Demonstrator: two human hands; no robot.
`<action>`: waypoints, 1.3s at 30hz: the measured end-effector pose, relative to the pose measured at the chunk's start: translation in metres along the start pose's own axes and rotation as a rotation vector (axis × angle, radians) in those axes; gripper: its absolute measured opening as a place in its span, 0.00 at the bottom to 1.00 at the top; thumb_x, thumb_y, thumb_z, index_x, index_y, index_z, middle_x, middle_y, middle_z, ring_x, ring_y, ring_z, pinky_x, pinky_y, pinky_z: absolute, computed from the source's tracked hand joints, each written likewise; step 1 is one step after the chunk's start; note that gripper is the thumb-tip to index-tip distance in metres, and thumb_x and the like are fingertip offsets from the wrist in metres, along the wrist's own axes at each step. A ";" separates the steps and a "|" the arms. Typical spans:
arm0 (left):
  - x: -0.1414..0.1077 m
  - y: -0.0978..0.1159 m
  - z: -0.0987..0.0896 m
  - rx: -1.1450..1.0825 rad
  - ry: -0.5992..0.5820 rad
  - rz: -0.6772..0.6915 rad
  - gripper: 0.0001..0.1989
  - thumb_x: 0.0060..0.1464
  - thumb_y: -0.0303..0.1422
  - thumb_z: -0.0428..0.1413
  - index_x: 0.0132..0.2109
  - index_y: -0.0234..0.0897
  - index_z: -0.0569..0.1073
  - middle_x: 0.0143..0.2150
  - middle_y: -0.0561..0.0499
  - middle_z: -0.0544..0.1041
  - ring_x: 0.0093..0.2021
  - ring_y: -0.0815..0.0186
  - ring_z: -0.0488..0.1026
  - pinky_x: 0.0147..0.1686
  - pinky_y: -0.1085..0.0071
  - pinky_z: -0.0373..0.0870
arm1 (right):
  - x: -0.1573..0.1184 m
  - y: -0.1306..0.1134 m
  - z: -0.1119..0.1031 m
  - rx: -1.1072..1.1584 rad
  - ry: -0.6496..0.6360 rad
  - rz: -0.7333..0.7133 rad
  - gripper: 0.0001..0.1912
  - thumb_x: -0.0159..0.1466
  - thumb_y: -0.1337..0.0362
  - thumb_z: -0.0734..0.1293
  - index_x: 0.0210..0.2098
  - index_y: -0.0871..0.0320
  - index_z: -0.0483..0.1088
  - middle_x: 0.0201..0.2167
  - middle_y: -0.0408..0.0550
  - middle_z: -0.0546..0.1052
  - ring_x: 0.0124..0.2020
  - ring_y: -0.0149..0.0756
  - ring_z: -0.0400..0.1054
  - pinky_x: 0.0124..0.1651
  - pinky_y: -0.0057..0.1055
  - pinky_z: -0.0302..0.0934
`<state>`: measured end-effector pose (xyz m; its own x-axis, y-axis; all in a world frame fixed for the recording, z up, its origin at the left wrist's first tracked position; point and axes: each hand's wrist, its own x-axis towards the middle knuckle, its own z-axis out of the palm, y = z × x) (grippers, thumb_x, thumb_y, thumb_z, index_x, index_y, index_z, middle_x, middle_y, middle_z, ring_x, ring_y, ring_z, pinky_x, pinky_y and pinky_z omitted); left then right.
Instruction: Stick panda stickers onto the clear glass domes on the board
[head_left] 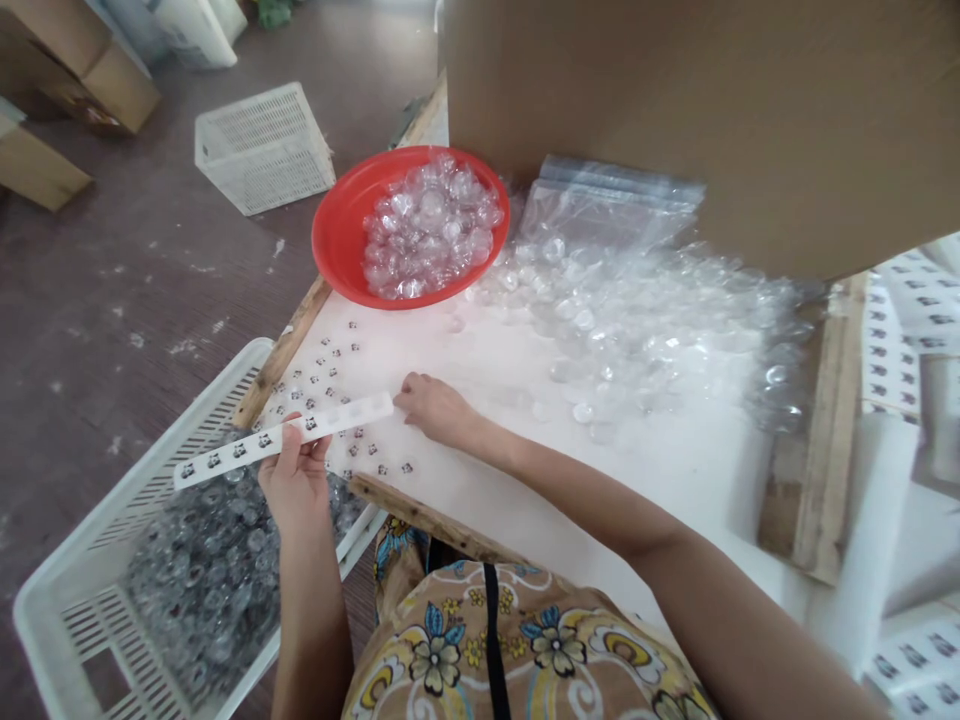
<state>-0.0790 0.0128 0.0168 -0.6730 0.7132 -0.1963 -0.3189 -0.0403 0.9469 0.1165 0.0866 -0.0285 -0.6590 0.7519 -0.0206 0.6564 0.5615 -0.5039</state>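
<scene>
My left hand (300, 475) grips a long white sticker strip (240, 453) between thumb and fingers. Small dark panda-like prints run along its left part, while the right part looks blank. At the strip's right end, my right hand (435, 408) has its fingers pinched together, touching or almost touching it; anything between them is too small to make out. Beneath the strip, several small panda prints (352, 350) lie scattered on the white tabletop (480, 500). Clear plastic domes or capsules (600, 320) are spread over the table beyond my right hand.
A red basin (337, 250) holds more clear plastic pieces. At lower left stands a white crate (60, 580) full of them. Wooden strips (281, 350) edge the table. A large cardboard box (675, 110), plastic bags (611, 205), sticker sheets (889, 350) and another crate (262, 150) surround it.
</scene>
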 end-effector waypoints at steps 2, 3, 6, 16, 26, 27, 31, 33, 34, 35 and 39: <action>0.000 0.000 -0.001 -0.003 -0.009 0.008 0.12 0.46 0.34 0.67 0.38 0.35 0.79 0.37 0.51 0.78 0.35 0.70 0.76 0.37 0.73 0.77 | -0.006 -0.002 0.007 0.006 -0.004 -0.008 0.09 0.66 0.69 0.66 0.45 0.60 0.73 0.47 0.55 0.70 0.45 0.41 0.65 0.46 0.35 0.63; 0.000 0.000 -0.002 -0.008 -0.008 0.011 0.11 0.46 0.34 0.67 0.38 0.35 0.79 0.38 0.51 0.78 0.35 0.70 0.76 0.37 0.73 0.77 | -0.011 -0.002 0.008 0.013 0.016 0.011 0.10 0.66 0.68 0.66 0.47 0.60 0.72 0.48 0.55 0.70 0.46 0.41 0.65 0.46 0.36 0.63; 0.000 -0.001 -0.004 -0.005 0.000 0.010 0.11 0.46 0.33 0.67 0.38 0.35 0.78 0.38 0.51 0.78 0.34 0.70 0.76 0.37 0.73 0.77 | -0.034 0.000 0.004 0.025 0.077 0.076 0.16 0.65 0.64 0.68 0.52 0.59 0.70 0.49 0.56 0.69 0.47 0.42 0.64 0.49 0.38 0.63; -0.005 -0.005 0.008 -0.032 -0.038 -0.022 0.15 0.42 0.35 0.69 0.38 0.36 0.79 0.38 0.50 0.79 0.35 0.68 0.77 0.34 0.73 0.78 | -0.080 -0.007 0.021 0.331 0.190 0.176 0.12 0.66 0.75 0.60 0.46 0.60 0.70 0.42 0.53 0.72 0.43 0.36 0.68 0.47 0.33 0.65; -0.008 -0.010 0.004 0.015 -0.042 -0.028 0.15 0.44 0.36 0.68 0.39 0.36 0.78 0.39 0.49 0.79 0.36 0.67 0.77 0.37 0.70 0.77 | -0.087 -0.005 0.022 0.549 0.280 0.112 0.19 0.62 0.79 0.60 0.50 0.58 0.66 0.47 0.53 0.72 0.47 0.37 0.70 0.50 0.37 0.67; -0.008 -0.011 0.004 0.016 -0.045 -0.028 0.15 0.44 0.36 0.68 0.40 0.35 0.78 0.38 0.49 0.79 0.35 0.67 0.77 0.37 0.71 0.77 | -0.088 -0.004 0.023 0.575 0.288 0.118 0.19 0.62 0.79 0.59 0.50 0.58 0.66 0.48 0.53 0.72 0.46 0.36 0.71 0.49 0.36 0.68; -0.007 -0.011 0.006 0.008 -0.048 -0.031 0.16 0.44 0.36 0.69 0.40 0.35 0.78 0.37 0.50 0.79 0.34 0.68 0.77 0.35 0.72 0.77 | -0.087 -0.001 0.031 0.711 0.352 0.166 0.13 0.65 0.75 0.61 0.47 0.58 0.65 0.45 0.51 0.72 0.41 0.33 0.73 0.46 0.33 0.69; -0.006 -0.011 0.007 0.001 -0.040 -0.035 0.17 0.42 0.36 0.69 0.39 0.34 0.78 0.36 0.49 0.79 0.34 0.68 0.77 0.34 0.72 0.77 | -0.085 0.000 0.035 0.724 0.368 0.157 0.10 0.65 0.73 0.62 0.45 0.58 0.66 0.42 0.50 0.73 0.41 0.33 0.73 0.46 0.33 0.69; -0.006 -0.011 0.008 -0.004 -0.035 -0.038 0.17 0.41 0.37 0.70 0.39 0.34 0.78 0.36 0.49 0.78 0.33 0.68 0.76 0.33 0.73 0.77 | -0.083 0.001 0.036 0.716 0.374 0.141 0.09 0.65 0.73 0.62 0.45 0.58 0.67 0.42 0.50 0.74 0.41 0.33 0.72 0.47 0.33 0.69; -0.006 -0.011 0.008 -0.009 -0.032 -0.041 0.17 0.41 0.37 0.70 0.38 0.34 0.79 0.35 0.50 0.78 0.33 0.68 0.76 0.33 0.73 0.77 | -0.082 0.001 0.037 0.703 0.380 0.115 0.09 0.65 0.73 0.61 0.45 0.58 0.67 0.42 0.50 0.74 0.43 0.34 0.72 0.48 0.34 0.69; -0.006 -0.010 0.008 -0.017 -0.027 -0.047 0.15 0.40 0.36 0.70 0.36 0.35 0.79 0.34 0.50 0.79 0.32 0.69 0.76 0.33 0.73 0.78 | -0.084 0.001 0.032 0.654 0.409 -0.010 0.11 0.67 0.73 0.59 0.46 0.57 0.68 0.49 0.53 0.73 0.52 0.36 0.69 0.55 0.38 0.65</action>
<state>-0.0666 0.0145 0.0107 -0.6391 0.7328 -0.2334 -0.3609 -0.0178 0.9324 0.1606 0.0134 -0.0545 -0.3920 0.8872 0.2434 0.2167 0.3462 -0.9128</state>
